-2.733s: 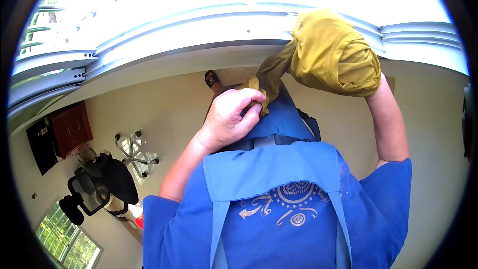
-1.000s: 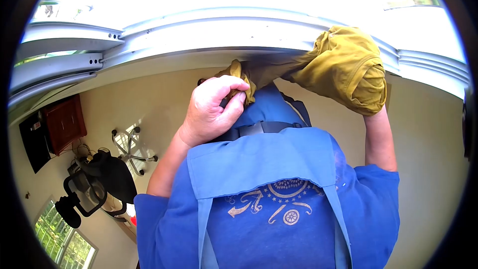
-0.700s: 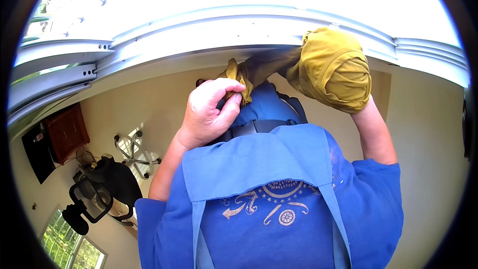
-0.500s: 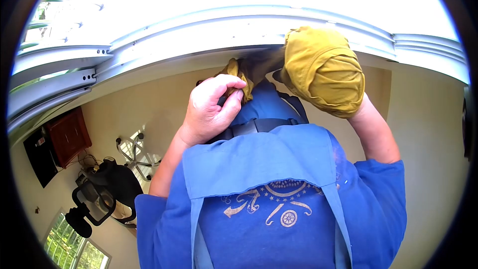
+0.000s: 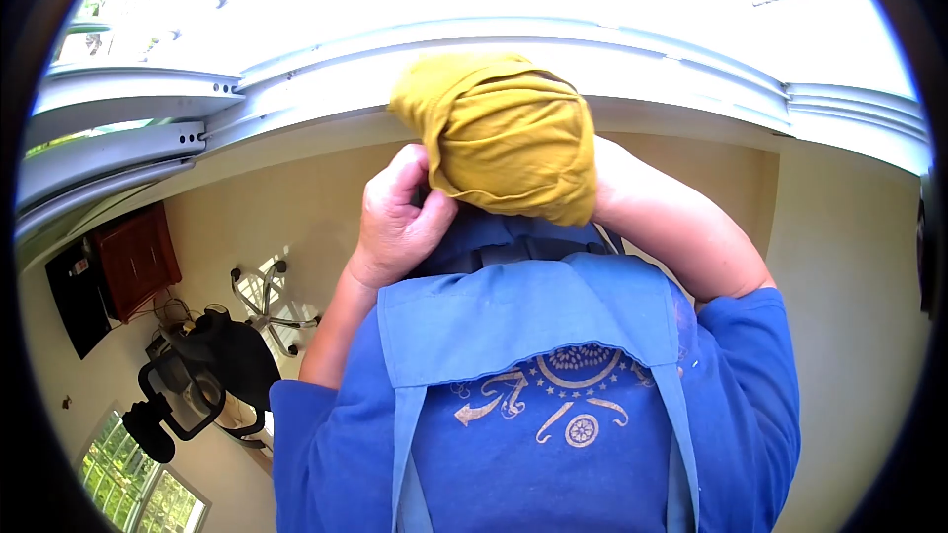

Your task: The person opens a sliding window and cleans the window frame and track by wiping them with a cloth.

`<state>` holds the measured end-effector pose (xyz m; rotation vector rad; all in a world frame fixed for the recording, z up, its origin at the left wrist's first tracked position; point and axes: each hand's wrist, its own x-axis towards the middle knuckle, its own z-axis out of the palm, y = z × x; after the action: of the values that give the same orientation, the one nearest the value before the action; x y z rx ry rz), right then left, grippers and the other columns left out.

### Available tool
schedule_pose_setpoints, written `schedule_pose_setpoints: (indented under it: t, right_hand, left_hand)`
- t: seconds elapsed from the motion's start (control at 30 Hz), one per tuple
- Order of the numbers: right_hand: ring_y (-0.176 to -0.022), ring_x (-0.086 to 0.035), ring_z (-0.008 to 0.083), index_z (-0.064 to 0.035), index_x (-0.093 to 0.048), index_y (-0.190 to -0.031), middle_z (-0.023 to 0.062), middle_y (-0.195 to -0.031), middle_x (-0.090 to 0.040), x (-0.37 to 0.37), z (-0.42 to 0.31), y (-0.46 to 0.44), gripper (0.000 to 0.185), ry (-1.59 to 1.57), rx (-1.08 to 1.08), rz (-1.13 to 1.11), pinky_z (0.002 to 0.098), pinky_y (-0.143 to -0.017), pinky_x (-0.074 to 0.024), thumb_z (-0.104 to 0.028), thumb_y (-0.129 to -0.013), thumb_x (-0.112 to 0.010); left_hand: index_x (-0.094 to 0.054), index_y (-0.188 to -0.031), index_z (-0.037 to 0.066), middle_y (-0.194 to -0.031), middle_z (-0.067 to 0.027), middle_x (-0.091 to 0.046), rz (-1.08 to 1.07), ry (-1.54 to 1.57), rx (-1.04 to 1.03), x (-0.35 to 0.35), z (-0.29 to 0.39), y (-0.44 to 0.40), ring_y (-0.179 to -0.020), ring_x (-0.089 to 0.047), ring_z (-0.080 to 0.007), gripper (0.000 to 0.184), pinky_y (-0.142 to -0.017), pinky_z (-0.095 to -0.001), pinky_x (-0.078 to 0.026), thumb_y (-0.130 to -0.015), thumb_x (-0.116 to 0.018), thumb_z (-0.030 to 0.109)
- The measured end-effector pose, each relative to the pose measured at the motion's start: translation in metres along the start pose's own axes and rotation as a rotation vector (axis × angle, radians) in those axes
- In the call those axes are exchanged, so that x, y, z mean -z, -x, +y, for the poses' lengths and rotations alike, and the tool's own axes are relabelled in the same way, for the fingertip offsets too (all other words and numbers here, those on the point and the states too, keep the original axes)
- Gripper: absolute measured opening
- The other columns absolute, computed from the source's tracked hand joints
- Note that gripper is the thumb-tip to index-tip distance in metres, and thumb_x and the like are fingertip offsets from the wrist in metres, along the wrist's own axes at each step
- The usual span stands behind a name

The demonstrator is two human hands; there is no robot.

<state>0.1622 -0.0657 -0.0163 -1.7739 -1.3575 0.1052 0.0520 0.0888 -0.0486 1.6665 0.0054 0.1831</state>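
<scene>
A mustard-yellow cloth (image 5: pixel 509 143), creased and bunched, covers my right hand (image 5: pixel 609 178) down to about the wrist. The fingers under it are hidden. My left hand (image 5: pixel 400 212) is closed, thumb and fingers pinched at the cloth's left lower edge; part of the grip is behind the fabric. Both hands are raised in front of my chest, close together, just below the white window frame (image 5: pixel 681 79). I wear a blue apron (image 5: pixel 528 321) over a blue printed T-shirt (image 5: pixel 553 464).
Bright window light fills the top of the view, with metal sliding tracks (image 5: pixel 128 99) at the left. Lower left are a black office chair (image 5: pixel 222 365), a dark red wooden cabinet (image 5: pixel 136 262) and a barred window (image 5: pixel 118 464). A pale wall (image 5: pixel 839 266) runs along the right.
My right hand with the yellow cloth has swung left, from the right side to in front of my left hand. The yellow fabric seen in my left hand before is now behind it.
</scene>
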Motion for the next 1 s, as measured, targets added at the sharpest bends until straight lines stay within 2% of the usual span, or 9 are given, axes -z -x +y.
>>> schedule_pose_setpoints:
  t: [0.13,0.27,0.37,0.47,0.53,0.6,0.7,0.8,1.0]
  right_hand:
    - [-0.103,-0.057,0.023,-0.0076,-0.061,-0.109,0.0086,-0.11,-0.062,-0.023,0.01,-0.023,0.033,0.051,0.083,-0.008,0.0343,-0.091,-0.0447,-0.026,-0.082,-0.063]
    - [-0.119,-0.049,0.0189,-0.0058,-0.048,-0.13,0.01,-0.129,-0.052,-0.006,-0.016,-0.003,0.051,-0.305,-0.435,-0.067,0.0311,-0.103,-0.0363,-0.026,-0.087,-0.065]
    - [-0.123,-0.048,0.0189,-0.0052,-0.044,-0.136,0.0106,-0.133,-0.05,0.007,-0.031,0.014,0.054,0.018,-0.373,-0.072,0.0308,-0.105,-0.035,-0.024,-0.089,-0.063]
    - [-0.127,-0.044,0.0213,-0.0035,-0.038,-0.139,0.0124,-0.138,-0.045,0.024,-0.069,0.011,0.056,-0.757,-0.725,0.241,0.0317,-0.108,-0.0329,-0.028,-0.093,-0.056]
    - [-0.128,-0.044,0.0219,-0.003,-0.036,-0.14,0.0128,-0.139,-0.044,0.04,-0.091,0.012,0.056,-1.107,-0.863,0.415,0.0319,-0.109,-0.0326,-0.03,-0.094,-0.054]
    - [-0.126,-0.045,0.0215,-0.0032,-0.037,-0.139,0.0123,-0.137,-0.045,0.048,-0.094,0.023,0.056,-1.062,-0.841,0.475,0.0317,-0.108,-0.0334,-0.029,-0.092,-0.056]
    - [-0.123,-0.046,0.0209,-0.0036,-0.039,-0.136,0.0116,-0.134,-0.047,0.058,-0.087,0.049,0.056,-0.84,-0.811,0.537,0.0314,-0.107,-0.0347,-0.029,-0.09,-0.059]
    - [-0.12,-0.048,0.0204,-0.0039,-0.041,-0.134,0.0108,-0.132,-0.048,0.068,-0.082,0.08,0.056,-0.565,-0.832,0.574,0.0311,-0.106,-0.036,-0.028,-0.088,-0.061]
    - [-0.114,-0.051,0.0192,-0.0046,-0.045,-0.13,0.0094,-0.126,-0.051,0.083,-0.082,0.129,0.056,-0.064,-0.928,0.535,0.0305,-0.103,-0.0385,-0.027,-0.084,-0.066]
  left_hand:
    - [-0.057,-0.095,0.0,-0.08,-0.0034,-0.06,0.098,-0.102,0.164,0.032,-0.003,0.017,-0.07,-0.055,-0.0081,0.016,-0.067,-0.0236,-0.046,-0.08,-0.058,-0.003]
    - [-0.058,-0.1,0.0,-0.088,-0.003,-0.06,0.132,0.027,0.189,0.041,0.02,0.017,-0.077,-0.056,-0.0077,0.016,-0.072,-0.0227,-0.047,-0.085,-0.058,-0.002]
    - [-0.055,-0.111,-0.002,-0.109,-0.0075,-0.057,0.027,0.233,-0.053,0.032,0.046,0.009,-0.096,-0.054,-0.0099,0.023,-0.087,-0.0235,-0.043,-0.088,-0.057,-0.001]
    - [-0.053,-0.12,-0.001,-0.113,-0.0123,-0.057,-0.18,0.343,-0.225,0.013,0.072,-0.013,-0.109,-0.054,-0.0208,0.037,-0.095,-0.0315,-0.042,-0.083,-0.058,-0.001]
    - [-0.054,-0.121,-0.001,-0.108,-0.0131,-0.06,-0.375,0.289,-0.409,-0.001,0.086,-0.035,-0.099,-0.059,-0.0248,0.041,-0.087,-0.0324,-0.046,-0.08,-0.062,0.001]
    - [-0.058,-0.115,-0.006,-0.092,-0.0136,-0.062,-0.644,0.205,-0.461,-0.009,0.095,-0.051,-0.083,-0.06,-0.0239,0.038,-0.074,-0.0323,-0.046,-0.079,-0.067,0.006]
    - [-0.061,-0.112,-0.005,-0.081,-0.0103,-0.062,-0.708,0.153,-0.425,-0.016,0.095,-0.049,-0.067,-0.059,-0.025,0.037,-0.062,-0.0324,-0.046,-0.078,-0.068,0.007]
    - [-0.062,-0.113,0.0,-0.097,-0.0137,-0.066,-0.517,0.15,-0.26,-0.016,0.087,-0.033,-0.086,-0.066,-0.0278,0.041,-0.077,-0.0328,-0.052,-0.072,-0.064,-0.002]
    - [-0.057,-0.114,-0.003,-0.106,-0.01,-0.062,-0.165,-0.192,-0.139,0.002,0.065,-0.028,-0.093,-0.061,-0.0127,0.03,-0.082,-0.0245,-0.049,-0.084,-0.052,-0.006]
